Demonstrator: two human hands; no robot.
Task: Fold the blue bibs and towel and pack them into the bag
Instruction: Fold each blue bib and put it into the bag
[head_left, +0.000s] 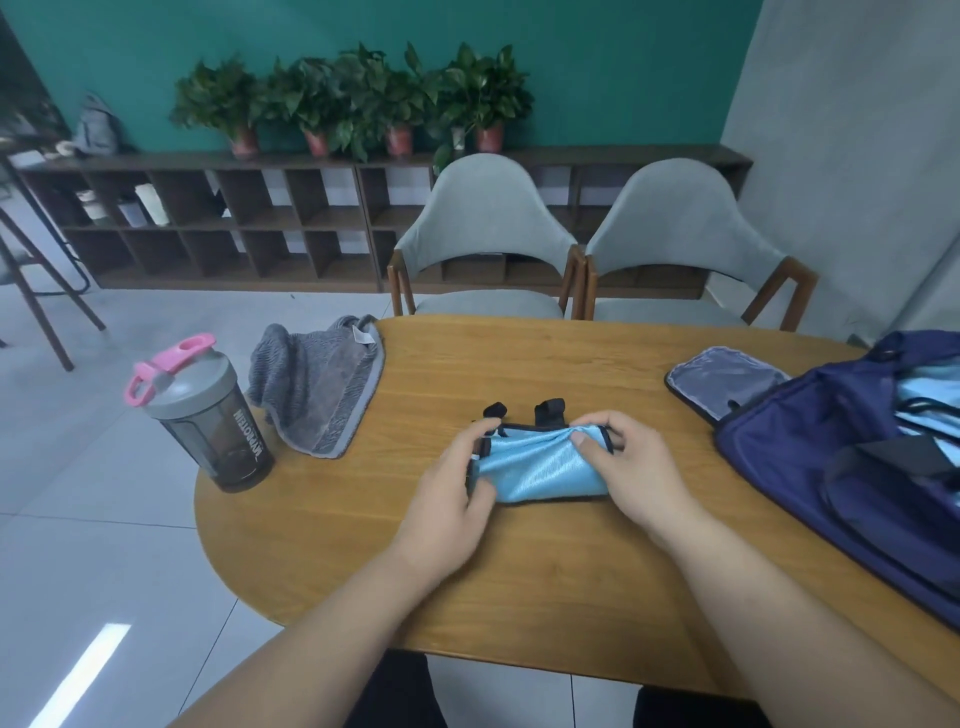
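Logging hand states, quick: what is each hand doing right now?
Left hand: grips the left end of the blue bib.
Right hand: pinches the bib's upper right edge.

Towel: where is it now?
Head view: the towel lies crumpled at the table's far-left edge, beside the bottle, left of the bib.
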